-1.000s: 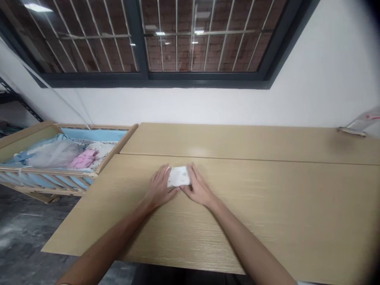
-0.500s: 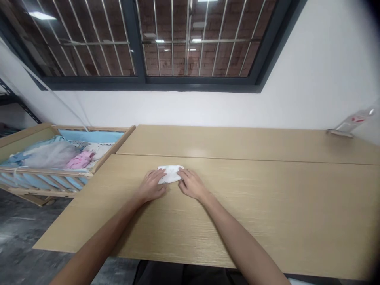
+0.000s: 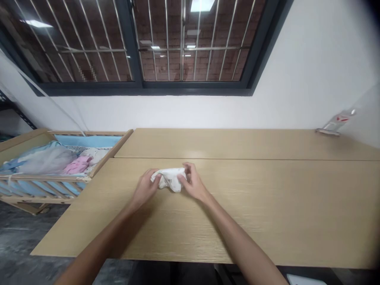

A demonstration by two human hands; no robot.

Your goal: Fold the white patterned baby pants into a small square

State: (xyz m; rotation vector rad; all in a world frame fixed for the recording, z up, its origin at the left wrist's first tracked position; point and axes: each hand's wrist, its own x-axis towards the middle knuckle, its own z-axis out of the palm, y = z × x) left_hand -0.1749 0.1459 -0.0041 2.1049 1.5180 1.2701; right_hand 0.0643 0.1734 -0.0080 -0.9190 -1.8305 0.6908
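A small folded white cloth [image 3: 171, 177] with faint printed marks is held between my hands over the wooden table [image 3: 267, 206]. Its lower edge sags unevenly; whether it is a plain cloth or a folded garment I cannot tell. My left hand [image 3: 146, 186] pinches the left end, thumb in front and fingers behind. At the right end, my right hand [image 3: 193, 183] grips it with the thumb on the near face and the fingers curled over the far side.
To the left stands a wooden crib [image 3: 111, 155] with blue lining, holding pink clothing [image 3: 77, 164] and a pale translucent bundle [image 3: 49, 158]. A clear plastic package [image 3: 334, 123] lies at the back right. A barred window [image 3: 190, 89] is set in the white wall behind the table.
My hands lay with fingertips on top of the flat cloth; now they grip its ends with thumbs in front, and it is lifted and bunched. The view has shifted slightly.
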